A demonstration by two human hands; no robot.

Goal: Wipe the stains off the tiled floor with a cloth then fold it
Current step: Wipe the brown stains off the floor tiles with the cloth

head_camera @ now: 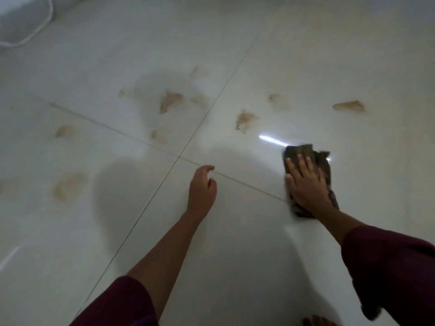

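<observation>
Early stage, by the look of it. Right hand (306, 184) lies flat, fingers straight, pressing the dark cloth (306, 154) onto the tiled floor (235, 255), on the grout line to the right of where four tiles meet. Left hand (202, 189) is near that junction, fingers loosely curled, holding nothing; can't tell if it touches the floor. Brown stains (170, 101) are spread across the far tiles, approx. ten, w/ none looking wiped, though glare hides part of the floor by the cloth. Left to do: nearly all the wiping, then the folding.
</observation>
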